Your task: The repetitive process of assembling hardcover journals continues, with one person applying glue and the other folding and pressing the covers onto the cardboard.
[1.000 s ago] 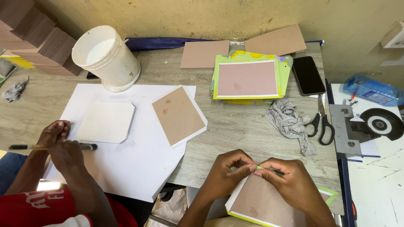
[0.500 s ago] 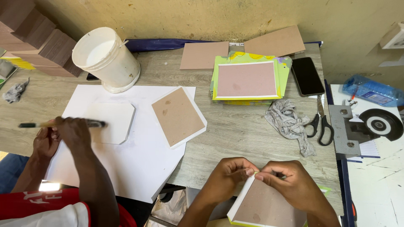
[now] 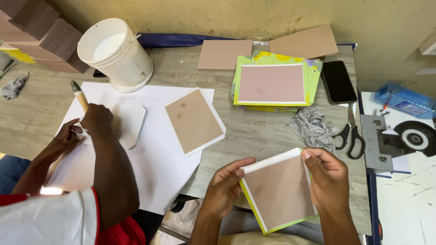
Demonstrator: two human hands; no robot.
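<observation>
**Both hands on a brown board at the table edge**

Left hand (image 3: 225, 184) and right hand (image 3: 328, 176) gripping a brown board (image 3: 279, 193) with white and yellow-green edges, tilted over the grey table (image 3: 254, 134). Just beyond: grey rag (image 3: 312, 127), scissors (image 3: 351, 131), black phone (image 3: 338, 81), stack of similar boards (image 3: 272, 84). At left, a co-worker's hand (image 3: 96, 119) holding a brush (image 3: 79, 95) over white paper (image 3: 154, 149), near a white bucket (image 3: 114, 54).

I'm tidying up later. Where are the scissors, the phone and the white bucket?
scissors (image 3: 352, 134), head view, on the black handles.
phone (image 3: 338, 81), head view, middle of its dark screen.
white bucket (image 3: 125, 61), head view, on its outer wall.
</observation>
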